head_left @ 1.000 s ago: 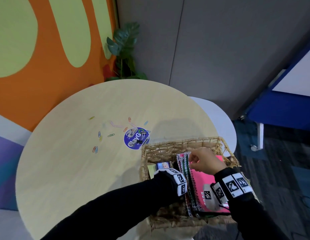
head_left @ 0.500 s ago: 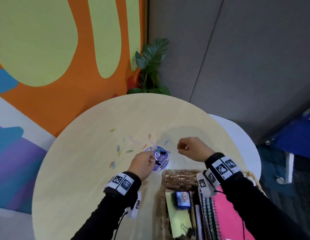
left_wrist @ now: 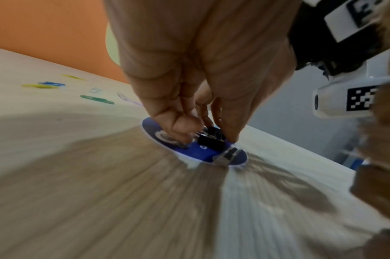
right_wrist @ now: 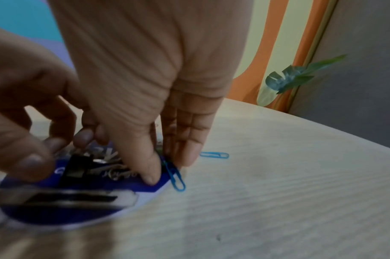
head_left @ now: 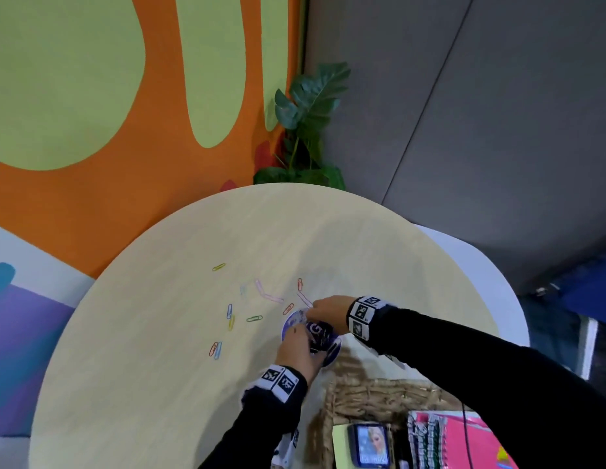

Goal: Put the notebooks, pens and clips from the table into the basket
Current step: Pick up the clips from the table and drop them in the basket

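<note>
On the round wooden table [head_left: 159, 384] lies a blue round disc [head_left: 331, 354] with black binder clips on it. My left hand [head_left: 306, 336] pinches one black binder clip [left_wrist: 211, 142] between thumb and fingers; another binder clip [left_wrist: 228, 155] lies beside it. My right hand [head_left: 310, 314] reaches down at the disc's far edge, thumb and fingers pinching a blue paper clip [right_wrist: 175, 177]. Several coloured paper clips [head_left: 254, 318] lie scattered to the left. The wicker basket [head_left: 372, 390] at the near right holds spiral notebooks [head_left: 471, 441].
A second blue paper clip [right_wrist: 213, 155] lies just beyond my right fingers. In the basket lie a yellow-green pad [head_left: 340, 445] and a small picture card [head_left: 371, 443]. A potted plant [head_left: 308, 123] stands behind the table by the orange wall. A white table [head_left: 481, 275] adjoins at the right.
Both hands left the basket and came forward onto the blue disc. The left hand closed on a binder clip, the right dropped onto a paper clip. The view tilted up and away.
</note>
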A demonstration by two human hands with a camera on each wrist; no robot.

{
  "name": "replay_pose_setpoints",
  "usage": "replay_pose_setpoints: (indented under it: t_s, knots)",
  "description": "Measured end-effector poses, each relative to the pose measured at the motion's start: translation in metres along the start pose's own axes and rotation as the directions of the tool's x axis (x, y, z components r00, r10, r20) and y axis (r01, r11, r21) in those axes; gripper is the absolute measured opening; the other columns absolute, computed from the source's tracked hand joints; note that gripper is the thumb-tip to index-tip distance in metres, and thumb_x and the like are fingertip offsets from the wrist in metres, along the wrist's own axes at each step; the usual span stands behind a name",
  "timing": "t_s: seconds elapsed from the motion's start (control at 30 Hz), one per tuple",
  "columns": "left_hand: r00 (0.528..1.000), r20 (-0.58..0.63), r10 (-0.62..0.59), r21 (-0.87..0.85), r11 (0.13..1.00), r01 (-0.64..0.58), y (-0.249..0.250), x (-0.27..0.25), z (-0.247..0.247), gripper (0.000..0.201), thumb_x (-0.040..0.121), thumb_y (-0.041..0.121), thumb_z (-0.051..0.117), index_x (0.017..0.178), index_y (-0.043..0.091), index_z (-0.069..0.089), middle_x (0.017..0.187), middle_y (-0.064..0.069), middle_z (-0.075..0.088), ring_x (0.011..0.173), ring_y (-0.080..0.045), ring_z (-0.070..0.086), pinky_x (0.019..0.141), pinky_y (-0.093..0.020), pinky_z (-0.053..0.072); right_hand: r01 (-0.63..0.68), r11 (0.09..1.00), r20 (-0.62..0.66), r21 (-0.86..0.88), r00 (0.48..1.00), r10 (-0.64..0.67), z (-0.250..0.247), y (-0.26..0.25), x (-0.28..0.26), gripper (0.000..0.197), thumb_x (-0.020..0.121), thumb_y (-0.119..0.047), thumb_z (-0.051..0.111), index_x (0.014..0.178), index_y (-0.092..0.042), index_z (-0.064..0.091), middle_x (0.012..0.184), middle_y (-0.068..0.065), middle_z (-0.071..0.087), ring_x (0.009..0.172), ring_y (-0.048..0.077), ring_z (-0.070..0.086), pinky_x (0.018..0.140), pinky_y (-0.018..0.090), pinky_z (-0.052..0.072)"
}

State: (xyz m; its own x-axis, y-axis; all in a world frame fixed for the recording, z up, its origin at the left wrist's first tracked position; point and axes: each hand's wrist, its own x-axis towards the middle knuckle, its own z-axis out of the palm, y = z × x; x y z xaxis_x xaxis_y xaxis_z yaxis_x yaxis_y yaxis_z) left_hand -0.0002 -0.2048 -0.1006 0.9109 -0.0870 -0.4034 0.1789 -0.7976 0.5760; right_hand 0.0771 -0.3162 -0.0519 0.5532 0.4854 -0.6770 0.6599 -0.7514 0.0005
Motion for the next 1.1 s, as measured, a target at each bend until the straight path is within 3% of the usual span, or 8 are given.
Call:
replay_pose_setpoints:
  t_s: [0.17,0.37,0.5,0.57,0.63,0.77,0.97,1.1]
  knots:
    - [0.998,0.016,0.058,0.016,0.998,-0.058,0.003,0.009,0.004,0.064,0.077,0.038,0.067,0.132,0.013,0.046,0.133,-0.008,0.057,0.121,-0.024,0.056,0.099,-0.033,0.048,-0.014,1.000,-0.021,0.027,1.000,0.015,-0.004,-0.001,0.004,0.038,0.084,-0.013,0.067,0.119,-0.007,0.055,0.116,0.020,0.061,0.106,0.036,0.060,0.086,0.039,0.049]
    - [0.999,0.043,0.018,0.173,0.985,-0.026,0.014,0.005,-0.007,0.040,0.086,0.026,0.055,0.117,0.002,0.058,0.124,-0.018,0.062,0.116,-0.033,0.057,0.094,-0.036,0.046,-0.124,0.933,-0.233,0.338,0.949,0.211,-0.032,-0.002,-0.058,0.030,0.076,-0.013,0.070,0.085,-0.011,0.041,0.097,0.017,0.064,0.083,0.030,0.056,0.063,0.030,0.035]
    - [1.000,0.010,0.012,0.106,0.994,-0.013,0.018,-0.005,-0.022,0.030,0.081,0.023,0.058,0.106,0.006,0.064,0.115,-0.016,0.067,0.110,-0.032,0.061,0.092,-0.036,0.049,-0.031,0.795,-0.402,0.606,0.850,0.340,-0.019,-0.022,-0.135,0.021,0.068,-0.001,0.064,0.084,-0.007,0.052,0.074,0.005,0.060,0.067,0.024,0.049,0.060,0.029,0.039]
    - [0.999,-0.045,0.012,0.005,1.000,-0.012,0.021,-0.011,-0.034,0.023,0.076,0.019,0.064,0.095,0.007,0.067,0.105,-0.014,0.071,0.101,-0.032,0.064,0.087,-0.035,0.052,0.004,0.774,-0.407,0.633,0.853,0.328,-0.002,-0.043,-0.170,0.023,0.067,-0.003,0.065,0.089,-0.006,0.060,0.075,0.004,0.065,0.064,0.018,0.051,0.059,0.021,0.041]
    - [0.998,-0.062,0.031,-0.077,0.996,-0.036,0.024,-0.021,-0.047,0.021,0.072,0.018,0.067,0.091,0.009,0.067,0.101,-0.012,0.072,0.097,-0.031,0.065,0.086,-0.036,0.054,0.003,0.782,-0.341,0.623,0.901,0.268,0.022,-0.065,-0.189,0.021,0.069,-0.009,0.067,0.090,-0.010,0.063,0.079,0.003,0.069,0.065,0.017,0.055,0.058,0.013,0.041]
    - [0.991,0.005,0.132,-0.044,0.990,-0.132,0.034,-0.052,-0.072,0.021,0.071,0.019,0.069,0.090,0.010,0.067,0.102,-0.009,0.070,0.101,-0.027,0.064,0.086,-0.032,0.052,-0.110,0.845,-0.061,0.524,0.984,0.166,0.074,-0.108,-0.188,0.018,0.071,-0.012,0.066,0.088,-0.007,0.064,0.088,0.011,0.070,0.077,0.028,0.061,0.062,0.032,0.046]
    - [0.908,0.315,0.278,0.209,0.912,-0.352,0.064,-0.129,-0.092,0.022,0.075,0.021,0.063,0.091,0.007,0.070,0.092,-0.010,0.071,0.094,-0.023,0.063,0.080,-0.032,0.051,-0.274,0.887,0.159,0.372,0.960,0.230,0.109,-0.135,-0.171,0.024,0.086,-0.024,0.062,0.082,0.000,0.060,0.068,0.006,0.047,0.064,0.026,0.047,0.059,0.032,0.042]
    - [0.829,0.426,0.362,0.325,0.794,-0.514,0.078,-0.168,-0.083,0.007,0.069,0.021,0.061,0.073,0.021,0.055,0.076,-0.004,0.047,0.071,-0.022,0.041,0.063,-0.035,0.042,-0.327,0.884,0.209,0.334,0.940,0.268,0.111,-0.141,-0.168,0.021,0.086,-0.014,0.061,0.101,0.001,0.060,0.088,0.017,0.056,0.081,0.033,0.058,0.066,0.033,0.044]
